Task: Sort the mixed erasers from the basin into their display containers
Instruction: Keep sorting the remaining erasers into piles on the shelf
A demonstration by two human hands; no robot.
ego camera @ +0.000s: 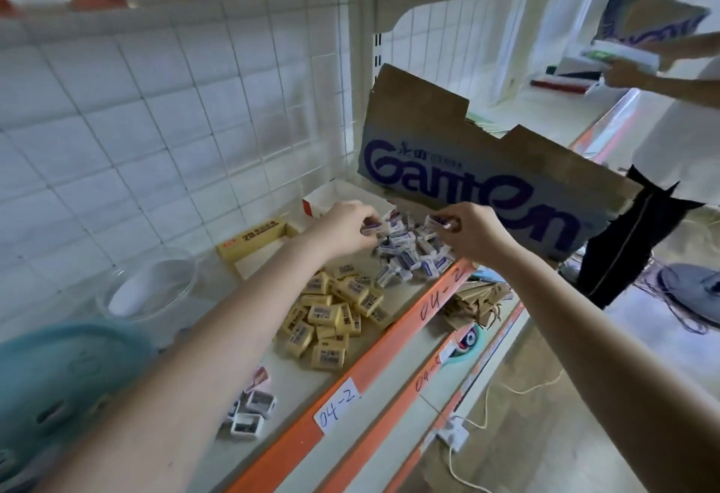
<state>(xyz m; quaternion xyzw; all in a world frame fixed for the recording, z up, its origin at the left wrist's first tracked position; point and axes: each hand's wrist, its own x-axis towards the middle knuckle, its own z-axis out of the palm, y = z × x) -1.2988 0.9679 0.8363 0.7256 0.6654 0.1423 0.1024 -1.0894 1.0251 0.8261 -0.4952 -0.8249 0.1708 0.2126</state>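
Both hands, left hand (348, 225) and right hand (469, 233), each pinch 1 purple-labelled eraser (405, 254) above that pile on the shelf (389, 330), apparently to load the red-and-white display box (331, 196) just behind.

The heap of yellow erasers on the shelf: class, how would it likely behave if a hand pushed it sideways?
The yellow erasers lie loose and jumbled, so the heap would probably spread rather than move as one. Their flat, boxy shape suggests sliding, not rolling. Some sit near the orange shelf edge, so a push that way might drop a few.
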